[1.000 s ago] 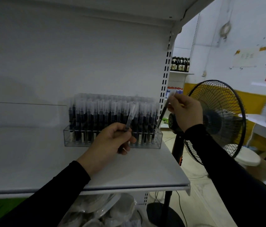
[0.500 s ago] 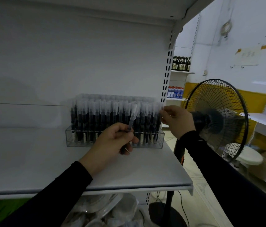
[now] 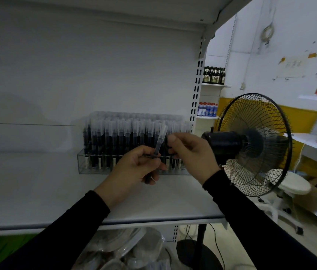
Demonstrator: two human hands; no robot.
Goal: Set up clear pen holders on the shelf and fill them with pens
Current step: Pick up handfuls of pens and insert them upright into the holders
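Observation:
A clear pen holder (image 3: pixel 87 168) stands at the back right of the white shelf (image 3: pixel 36 191), packed with several upright black pens (image 3: pixel 118 133) with clear caps. My left hand (image 3: pixel 134 170) grips a clear-capped pen (image 3: pixel 160 137) in front of the holder, its cap tilted up and to the right. My right hand (image 3: pixel 190 154) is right beside it with its fingers curled. Its thumb and forefinger pinch a dark pen end next to my left fingers. The lower part of the pen is hidden in my left fist.
A black standing fan (image 3: pixel 251 143) is just right of the shelf's end, close to my right forearm. The slotted shelf upright (image 3: pixel 196 98) rises behind the holder. Plastic-wrapped goods (image 3: pixel 126 250) lie on the level below. More shelves with bottles (image 3: pixel 214 75) are behind.
My right hand brought a pen down to the holder's right end, then moved left to my left hand. My left hand has stayed in place with its pen.

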